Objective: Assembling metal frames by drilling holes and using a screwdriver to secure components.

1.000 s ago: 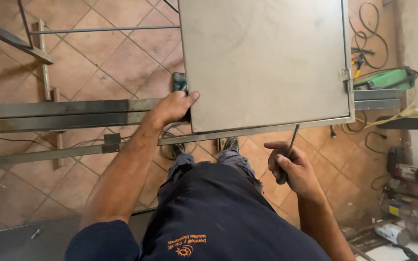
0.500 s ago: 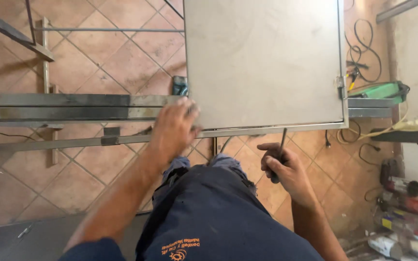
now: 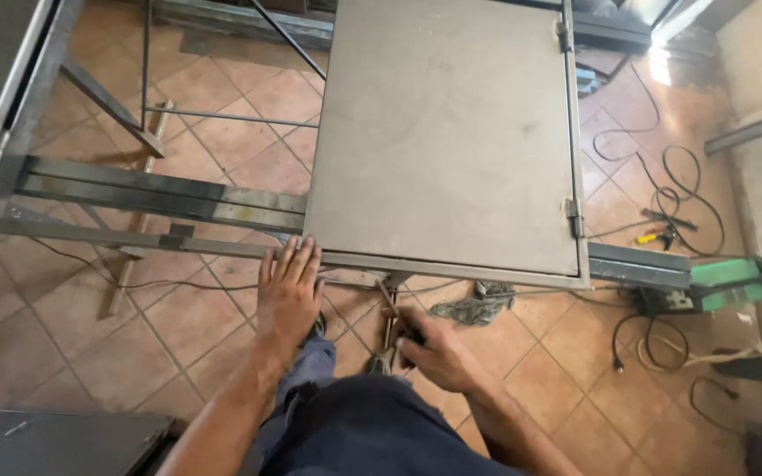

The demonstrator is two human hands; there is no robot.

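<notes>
- Head view: My left hand [image 3: 287, 295] lies flat with fingers spread, touching the near left corner of the big flat grey metal panel [image 3: 447, 141].
- My right hand [image 3: 434, 348] is curled tight around a thin dark metal tool [image 3: 387, 328], just under the panel's near edge.
- I think I am steadying the panel; next I need a firm hold.
- No boxes or pots here.

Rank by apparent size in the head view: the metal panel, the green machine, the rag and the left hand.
1. Metal panel, by far the largest.
2. Green machine and left hand look about alike; the hand is nearer the camera, so I won't rank them.
3. Rag, smallest.
</notes>
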